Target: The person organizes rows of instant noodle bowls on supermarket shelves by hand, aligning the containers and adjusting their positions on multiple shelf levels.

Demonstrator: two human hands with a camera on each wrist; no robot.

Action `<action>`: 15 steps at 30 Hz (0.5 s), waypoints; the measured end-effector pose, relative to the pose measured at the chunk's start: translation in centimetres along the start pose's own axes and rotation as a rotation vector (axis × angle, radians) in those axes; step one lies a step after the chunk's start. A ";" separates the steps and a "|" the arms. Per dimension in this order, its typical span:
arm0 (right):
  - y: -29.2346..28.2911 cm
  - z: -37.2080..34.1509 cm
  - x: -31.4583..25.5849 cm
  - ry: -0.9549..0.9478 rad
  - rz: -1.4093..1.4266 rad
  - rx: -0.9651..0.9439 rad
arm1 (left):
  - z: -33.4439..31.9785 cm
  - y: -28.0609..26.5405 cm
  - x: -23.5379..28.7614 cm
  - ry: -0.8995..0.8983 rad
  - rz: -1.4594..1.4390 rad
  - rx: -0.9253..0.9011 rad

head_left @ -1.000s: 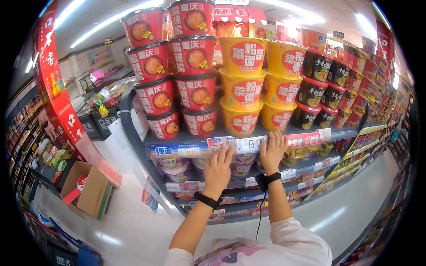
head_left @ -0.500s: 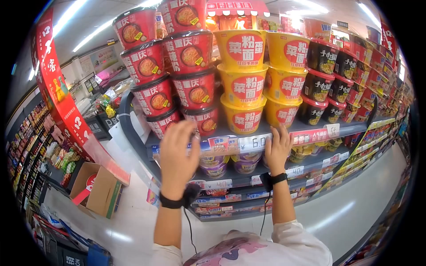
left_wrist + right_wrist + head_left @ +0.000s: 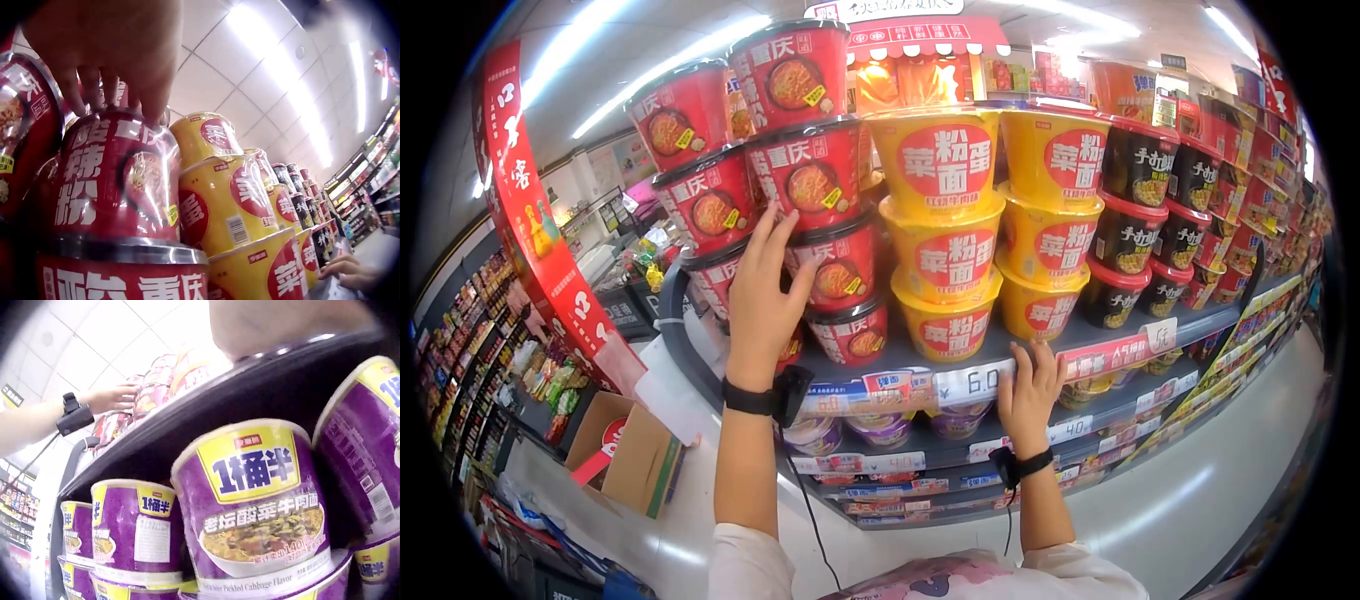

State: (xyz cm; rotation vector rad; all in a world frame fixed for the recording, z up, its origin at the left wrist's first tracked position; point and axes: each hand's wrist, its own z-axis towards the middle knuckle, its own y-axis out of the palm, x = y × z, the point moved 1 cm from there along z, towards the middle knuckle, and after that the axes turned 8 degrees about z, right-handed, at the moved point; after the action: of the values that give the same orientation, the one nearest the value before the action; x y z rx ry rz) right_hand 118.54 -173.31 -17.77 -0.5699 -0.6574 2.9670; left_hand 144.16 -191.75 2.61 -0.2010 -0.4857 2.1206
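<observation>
My left hand (image 3: 765, 300) is raised in front of the stacked red noodle cups (image 3: 810, 185), its fingers stretched out and spread. In the left wrist view the fingertips of that hand (image 3: 119, 47) overlap the upper rim of a red cup (image 3: 119, 181). Lower and to the right, my right hand (image 3: 1030, 395) rests its fingers on the shelf's front edge beside a "6.0" price tag (image 3: 970, 384). Yellow noodle cups (image 3: 945, 250) stand in stacks between the red cups and black cups with red lids (image 3: 1135, 210).
Purple noodle cups (image 3: 250, 506) sit on the shelf below. An open cardboard box (image 3: 625, 455) is on the floor at the left, near a tall red sign (image 3: 550, 230). More stocked shelves (image 3: 470, 350) line the far left. A bare aisle floor (image 3: 1180, 480) runs along the right.
My left hand has left the shelf edge and moved left and up to the red cups. The right hand has stayed at the shelf edge. The head view has come closer to the cups.
</observation>
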 end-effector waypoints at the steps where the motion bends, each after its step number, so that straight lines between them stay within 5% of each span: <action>1: -0.3 0.1 -0.2 -0.002 0.004 -0.016 | 0.0 0.6 -0.3 -0.012 -0.024 0.038; 5: -2.6 1.1 -2.6 0.140 0.323 0.034 | -0.9 2.6 -0.6 -0.190 -0.084 0.091; 8: -4.4 2.2 -6.2 0.015 0.513 -0.019 | -1.0 3.0 -0.7 -0.183 -0.072 0.101; 12: -2.8 6.5 -10.9 -0.161 0.981 -0.366 | -1.1 3.1 -0.8 -0.165 -0.028 0.087; 15: 0.2 8.3 -13.8 -0.105 1.139 -0.390 | -1.3 2.9 -0.3 -0.170 -0.026 0.115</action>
State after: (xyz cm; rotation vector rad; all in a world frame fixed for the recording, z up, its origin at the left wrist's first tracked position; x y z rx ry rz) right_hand 128.37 -178.59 -6.11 -1.1291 -1.2856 3.9192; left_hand 142.51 -193.08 0.16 0.0515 -0.4603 2.1425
